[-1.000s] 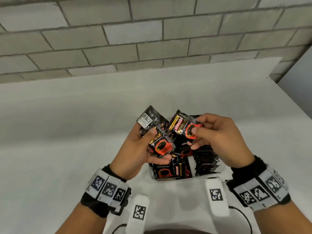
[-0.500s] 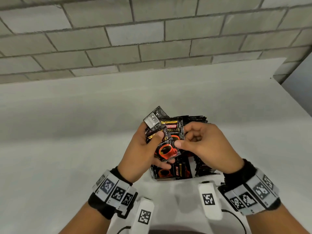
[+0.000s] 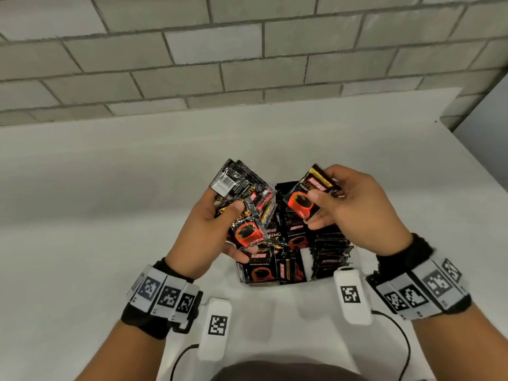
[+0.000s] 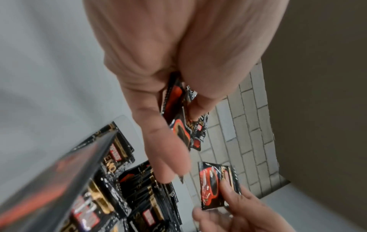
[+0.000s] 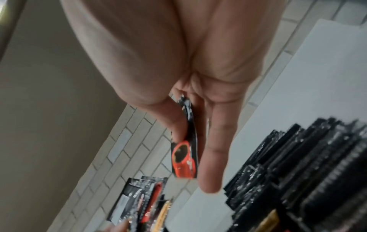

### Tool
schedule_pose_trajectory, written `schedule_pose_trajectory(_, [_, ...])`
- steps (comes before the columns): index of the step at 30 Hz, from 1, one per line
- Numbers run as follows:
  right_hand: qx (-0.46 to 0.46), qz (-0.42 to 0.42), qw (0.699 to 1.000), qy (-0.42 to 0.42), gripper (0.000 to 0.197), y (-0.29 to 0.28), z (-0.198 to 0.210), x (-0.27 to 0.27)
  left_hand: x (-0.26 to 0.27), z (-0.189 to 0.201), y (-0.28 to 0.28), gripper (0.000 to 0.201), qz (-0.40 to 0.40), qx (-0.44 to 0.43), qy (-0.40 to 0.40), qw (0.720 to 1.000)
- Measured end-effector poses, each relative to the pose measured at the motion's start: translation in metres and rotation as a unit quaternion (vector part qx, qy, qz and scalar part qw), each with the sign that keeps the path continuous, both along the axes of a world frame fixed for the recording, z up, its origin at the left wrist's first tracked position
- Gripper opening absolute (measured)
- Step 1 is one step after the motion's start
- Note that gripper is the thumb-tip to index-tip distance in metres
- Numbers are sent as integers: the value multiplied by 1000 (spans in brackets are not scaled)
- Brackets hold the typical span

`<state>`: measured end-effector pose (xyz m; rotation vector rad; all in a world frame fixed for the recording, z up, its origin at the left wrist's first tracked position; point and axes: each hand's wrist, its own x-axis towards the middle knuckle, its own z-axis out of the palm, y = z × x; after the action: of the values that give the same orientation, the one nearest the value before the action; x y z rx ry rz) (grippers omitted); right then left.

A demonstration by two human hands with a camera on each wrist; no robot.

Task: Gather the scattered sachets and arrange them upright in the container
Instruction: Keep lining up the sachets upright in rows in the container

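My left hand (image 3: 220, 224) grips a fanned bunch of black coffee sachets (image 3: 242, 199) printed with red cups, thumb pressed on the front one; the same bunch (image 4: 178, 119) shows between thumb and fingers in the left wrist view. My right hand (image 3: 338, 204) pinches a single sachet (image 3: 308, 199) tilted, above the container (image 3: 305, 261); that single sachet (image 5: 184, 158) also shows in the right wrist view. The white container sits below both hands on the table, packed with several sachets (image 3: 330, 251) standing on edge in rows.
A white table (image 3: 110, 215) stretches around the container, with its right edge (image 3: 483, 171) near a grey wall. A grey brick wall (image 3: 247, 56) stands behind. White tagged wrist modules (image 3: 215, 325) and cables hang near the front.
My right hand has drawn one sachet out of the left hand's bunch and carried it to the right. The left hand keeps the rest of the bunch.
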<state>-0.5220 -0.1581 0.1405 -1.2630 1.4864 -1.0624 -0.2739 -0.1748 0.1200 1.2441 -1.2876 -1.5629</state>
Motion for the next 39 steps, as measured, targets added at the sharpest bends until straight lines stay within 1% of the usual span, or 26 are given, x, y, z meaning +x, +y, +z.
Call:
schedule_pose_trajectory(1, [7, 7, 1000, 20, 7, 0, -2, -2, 3, 0, -1, 36, 7, 2, 3, 1000])
schedule_pose_trajectory(2, [10, 20, 998, 53, 9, 0, -5, -3, 5, -1, -1, 33, 14, 1, 3, 1000])
schedule_pose_trajectory(4, [3, 68, 986, 154, 16, 0, -11, -2, 10, -2, -2, 30, 26, 1, 3, 1000])
schedule_pose_trajectory(6, [-27, 126, 959, 251, 16, 0, -15, 2, 15, -5, -3, 29, 35, 5, 5, 999])
schedule_pose_trajectory(8, [-39, 168, 936, 307, 11, -1, -17, 4, 16, -7, -3, 29, 36, 8, 6, 999])
schedule_pose_trajectory(10, [-41, 183, 911, 367, 8, -3, -20, 1, 17, -7, -2, 30, 30, 8, 9, 999])
schedule_pose_trajectory(12, [-54, 180, 882, 432, 9, -6, -23, -2, 17, -7, -1, 31, 25, 10, 15, 1000])
schedule_pose_trajectory(16, [-62, 195, 836, 509, 8, -12, -27, 1, 19, -7, 0, 31, 28, 17, 17, 999])
schedule_pose_trajectory(18, [-50, 196, 826, 526, 8, -13, -28, 5, 19, -8, -1, 31, 25, 18, 13, 999])
schedule_pose_trajectory(20, [-46, 199, 830, 519, 19, -14, -30, 7, 17, -8, -1, 31, 16, 19, 9, 1000])
schedule_pose_trajectory(22, [-53, 196, 844, 497, 27, -14, -28, 7, 15, -8, -2, 32, 8, 22, 13, 1000])
schedule_pose_trajectory(24, [-52, 199, 859, 469, 22, -16, -24, 4, 13, -6, -3, 32, 3, 28, 19, 999])
schedule_pose_trajectory(26, [-42, 205, 864, 458, 13, -16, -18, 0, 11, -5, -3, 32, -3, 32, 20, 999])
schedule_pose_trajectory(27, [-39, 202, 872, 445, 11, -16, -14, -2, 10, -4, -3, 32, -6, 35, 20, 999])
schedule_pose_trajectory(29, [-39, 183, 900, 394, 11, -16, -2, -3, 7, -3, -3, 33, -19, 40, 24, 999])
schedule_pose_trajectory(31, [-48, 163, 931, 322, 13, -12, 14, 2, 1, 0, -2, 32, -26, 49, 38, 998])
schedule_pose_trajectory(34, [-58, 154, 956, 241, 25, -3, 30, 22, -12, 5, 1, 28, -27, 79, 86, 993])
schedule_pose_trajectory(35, [-53, 156, 961, 223, 29, -1, 30, 29, -17, 7, 2, 27, -32, 92, 103, 990])
schedule_pose_trajectory(37, [-64, 153, 959, 228, 38, 1, 25, 37, -22, 10, 3, 26, -45, 119, 128, 984])
schedule_pose_trajectory(39, [-78, 142, 959, 233, 43, 0, 16, 38, -22, 11, 3, 33, -57, 145, 146, 977])
